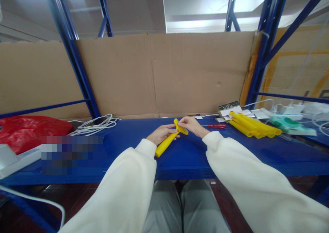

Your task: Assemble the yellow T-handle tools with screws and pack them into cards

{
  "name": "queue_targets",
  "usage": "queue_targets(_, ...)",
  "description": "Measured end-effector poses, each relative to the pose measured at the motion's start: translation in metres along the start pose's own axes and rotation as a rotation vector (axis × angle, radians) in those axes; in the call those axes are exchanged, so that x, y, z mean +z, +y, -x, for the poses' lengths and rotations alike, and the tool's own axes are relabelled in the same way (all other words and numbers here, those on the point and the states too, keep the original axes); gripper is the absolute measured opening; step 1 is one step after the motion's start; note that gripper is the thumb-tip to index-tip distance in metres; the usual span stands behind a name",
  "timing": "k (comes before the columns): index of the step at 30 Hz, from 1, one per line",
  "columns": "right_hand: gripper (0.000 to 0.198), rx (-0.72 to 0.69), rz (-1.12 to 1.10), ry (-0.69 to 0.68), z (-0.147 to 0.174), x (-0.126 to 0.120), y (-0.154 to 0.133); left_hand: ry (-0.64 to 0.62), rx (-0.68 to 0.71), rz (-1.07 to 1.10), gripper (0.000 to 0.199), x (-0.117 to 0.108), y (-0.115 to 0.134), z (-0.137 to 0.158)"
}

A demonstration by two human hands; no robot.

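Above the middle of the blue table, my left hand (162, 134) is closed around the neck of a yellow T-shaped tool (166, 145). Its thick, round handle slants down toward the table's front edge, and its crosspiece points away from me. My right hand (190, 124) pinches at the crosspiece from the right; whether a small part sits between those fingertips is too small to tell. Just beyond my right wrist lies a screwdriver (217, 126) with a red handle.
Several yellow tubes (253, 125) are piled at the right, beside printed cards (229, 108) and a green-and-white packet (291, 124). Coiled white cable (96, 125), a red bag (33, 130) and a white power strip (22, 162) lie left. A cardboard wall (164, 75) closes off the back.
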State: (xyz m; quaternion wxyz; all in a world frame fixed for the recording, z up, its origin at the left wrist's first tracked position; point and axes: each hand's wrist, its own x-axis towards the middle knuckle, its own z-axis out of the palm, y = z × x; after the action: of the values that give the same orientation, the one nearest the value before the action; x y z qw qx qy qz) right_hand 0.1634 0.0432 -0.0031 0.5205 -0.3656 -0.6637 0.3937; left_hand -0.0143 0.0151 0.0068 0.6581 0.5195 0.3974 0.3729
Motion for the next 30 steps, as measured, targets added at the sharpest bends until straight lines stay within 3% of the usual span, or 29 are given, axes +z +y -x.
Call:
queue_targets(11,0.018,0.091,-0.039,0.079,-0.0011,-0.0001,0.0053,-0.040,0.001,-0.012,0.057,-0.0025,-0.0012,-0.0005)
queue_targets(30,0.027,0.177,-0.087,0.091,0.0038,0.0018,0.0017,-0.012,0.018,0.024,0.059,0.0018,-0.0003,0.0025)
